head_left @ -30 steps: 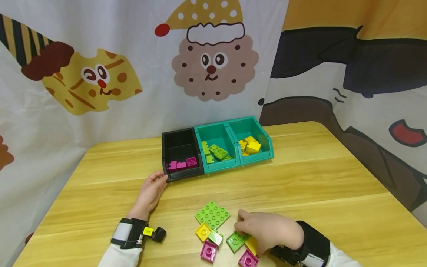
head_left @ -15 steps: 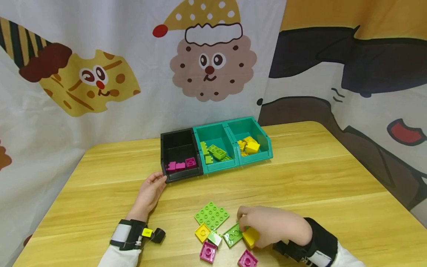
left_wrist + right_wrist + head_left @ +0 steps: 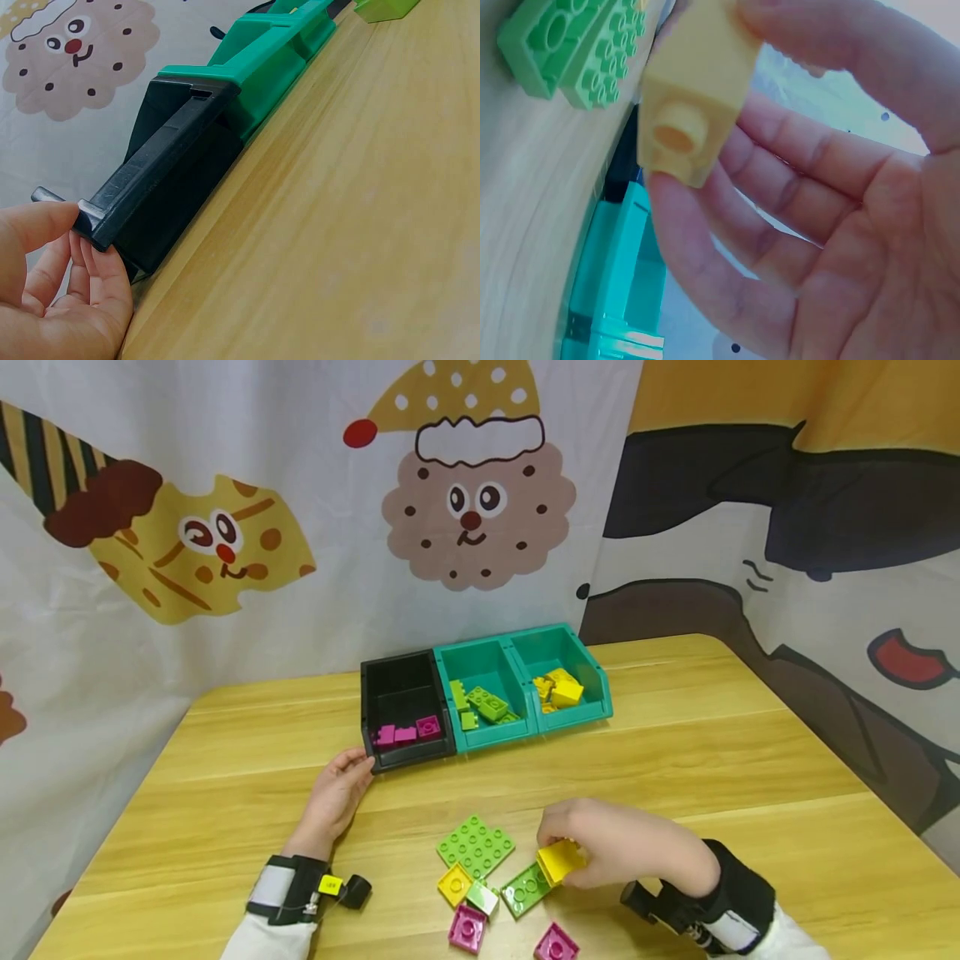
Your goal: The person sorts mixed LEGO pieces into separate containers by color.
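Right hand (image 3: 622, 839) pinches a yellow block (image 3: 561, 862) between thumb and fingers, near a green brick (image 3: 525, 891). Left hand (image 3: 335, 795) pinches the black bin (image 3: 405, 693) by its near left corner.

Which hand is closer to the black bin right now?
Left. The left hand grips the black bin at its near left corner; the right hand is apart from it, toward its near right, holding a yellow block.

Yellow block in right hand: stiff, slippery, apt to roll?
The yellow block looks like moulded plastic, so probably stiff. Its smooth sides may slip slightly in the right hand. Flat faces suggest it's unlikely to roll.
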